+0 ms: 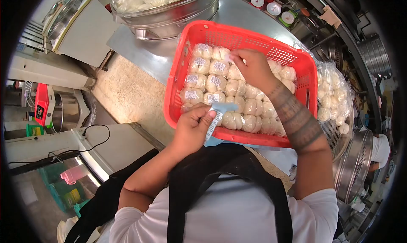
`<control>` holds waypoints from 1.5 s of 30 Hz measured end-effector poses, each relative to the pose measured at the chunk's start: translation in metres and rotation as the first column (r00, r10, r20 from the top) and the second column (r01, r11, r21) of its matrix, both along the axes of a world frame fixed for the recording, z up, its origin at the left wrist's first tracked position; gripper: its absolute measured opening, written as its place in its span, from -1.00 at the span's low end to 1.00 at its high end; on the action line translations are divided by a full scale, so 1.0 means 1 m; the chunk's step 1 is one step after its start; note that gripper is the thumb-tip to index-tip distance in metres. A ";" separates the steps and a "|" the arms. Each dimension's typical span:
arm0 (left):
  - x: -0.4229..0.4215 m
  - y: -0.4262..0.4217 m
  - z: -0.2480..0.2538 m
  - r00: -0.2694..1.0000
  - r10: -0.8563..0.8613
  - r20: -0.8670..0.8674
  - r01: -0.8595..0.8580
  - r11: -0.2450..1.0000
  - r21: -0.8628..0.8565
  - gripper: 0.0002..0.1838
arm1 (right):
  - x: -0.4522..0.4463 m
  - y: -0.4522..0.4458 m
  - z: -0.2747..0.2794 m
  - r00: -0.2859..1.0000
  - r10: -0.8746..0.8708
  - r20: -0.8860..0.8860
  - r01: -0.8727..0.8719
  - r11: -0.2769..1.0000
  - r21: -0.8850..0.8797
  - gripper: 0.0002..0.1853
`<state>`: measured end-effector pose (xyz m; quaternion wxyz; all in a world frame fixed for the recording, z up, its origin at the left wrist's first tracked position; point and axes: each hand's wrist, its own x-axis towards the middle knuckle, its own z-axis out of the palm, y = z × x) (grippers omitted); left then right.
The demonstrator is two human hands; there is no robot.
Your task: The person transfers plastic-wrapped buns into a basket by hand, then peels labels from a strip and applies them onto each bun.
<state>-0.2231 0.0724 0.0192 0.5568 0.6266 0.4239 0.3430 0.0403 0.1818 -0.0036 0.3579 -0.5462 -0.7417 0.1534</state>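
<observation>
My left hand (pixel 191 130) is closed on a strip of printed labels (pixel 214 119), whose pale blue backing bends over at the top near the basket's front left. My right hand (pixel 254 69) reaches over the red plastic basket (pixel 254 140), thumb and fingers pinched together just above the buns. A small whitish bit shows at its fingertips; what it is I cannot make out. Rows of white buns (pixel 253 107) in clear wrap fill the basket. Several packs on the left side carry a white printed label (pixel 215 81). My right forearm hides part of the buns.
A large steamer pot (pixel 165 24) with bagged white pieces stands on the metal table (pixel 144 58) beyond the basket. Right of it lies a clear bag of buns (pixel 333 92), with stacked steamer trays (pixel 354 166) nearer me. Kitchen scales (pixel 274 8) stand at the back.
</observation>
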 end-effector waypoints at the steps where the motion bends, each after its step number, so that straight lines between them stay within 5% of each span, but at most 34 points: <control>1: 0.001 0.000 0.000 1.000 -0.024 0.000 0.024 0.999 0.036 -0.79 | 0.005 0.020 -0.017 0.980 -0.001 0.197 -0.015 0.997 0.077 -0.84; 4: 0.002 0.001 -0.001 0.995 -0.073 -0.073 0.080 0.992 0.096 -0.83 | 0.012 0.064 -0.057 0.788 -0.020 0.616 -0.131 0.971 0.198 -0.84; 12: -0.004 -0.001 0.000 0.987 -0.125 -0.098 0.136 0.983 0.123 -0.85 | 0.007 0.081 -0.088 0.505 0.148 0.851 -0.300 0.954 0.011 -0.73; 15: -0.005 -0.001 0.000 0.986 -0.121 -0.113 0.136 0.982 0.134 -0.85 | 0.018 0.071 -0.096 0.593 0.101 0.799 -0.339 0.931 0.134 -0.66; 18: -0.002 -0.003 -0.005 0.992 -0.083 -0.094 0.096 0.985 0.143 -0.86 | 0.021 0.062 -0.088 0.583 0.198 0.788 -0.263 0.964 -0.047 -0.52; 21: 0.001 -0.005 -0.004 0.995 -0.047 -0.091 0.059 0.989 0.133 -0.86 | 0.007 0.054 -0.094 0.710 0.168 0.683 -0.248 0.969 0.019 -0.33; 24: 0.003 -0.007 -0.004 0.994 -0.025 -0.105 0.039 0.991 0.131 -0.84 | -0.005 0.047 -0.107 0.789 0.247 0.563 -0.228 0.968 -0.105 -0.16; 30: 0.005 -0.014 -0.011 0.997 0.062 -0.046 -0.054 0.985 0.161 -0.83 | 0.007 0.022 -0.087 0.722 0.343 0.601 -0.212 0.936 -0.280 -0.10; 33: 0.001 -0.014 -0.016 0.999 0.030 0.025 -0.032 0.996 0.087 -0.83 | 0.033 0.001 -0.052 0.736 0.424 0.528 -0.188 0.877 -0.442 -0.12; 34: 0.000 -0.015 -0.017 1.000 0.022 0.006 -0.022 0.996 0.082 -0.83 | 0.040 -0.015 -0.034 0.782 0.341 0.522 -0.165 0.920 -0.355 -0.23; 37: 0.009 -0.028 -0.012 0.999 -0.038 -0.017 0.038 0.999 0.024 -0.83 | 0.053 -0.071 0.036 0.940 0.272 0.206 -0.145 0.865 -0.481 -0.31; 38: 0.016 -0.036 -0.008 0.997 -0.078 -0.002 0.078 0.997 -0.020 -0.83 | 0.058 -0.089 0.040 0.970 0.227 -0.085 -0.238 0.828 -0.508 -0.37; 40: 0.036 -0.057 0.004 0.988 -0.152 0.010 0.152 0.988 -0.037 -0.83 | 0.064 -0.138 0.039 0.761 0.228 -0.607 -0.549 0.726 -0.414 -0.35; 42: 0.066 -0.088 0.020 0.975 -0.220 -0.009 0.220 0.975 0.008 -0.84 | 0.066 -0.194 0.066 0.655 0.248 -0.713 -0.653 0.662 -0.369 -0.32; 45: 0.109 -0.133 0.027 0.962 -0.263 0.075 0.262 0.965 0.026 -0.84 | 0.090 -0.250 0.067 0.692 0.347 -0.633 -0.657 0.667 -0.352 -0.40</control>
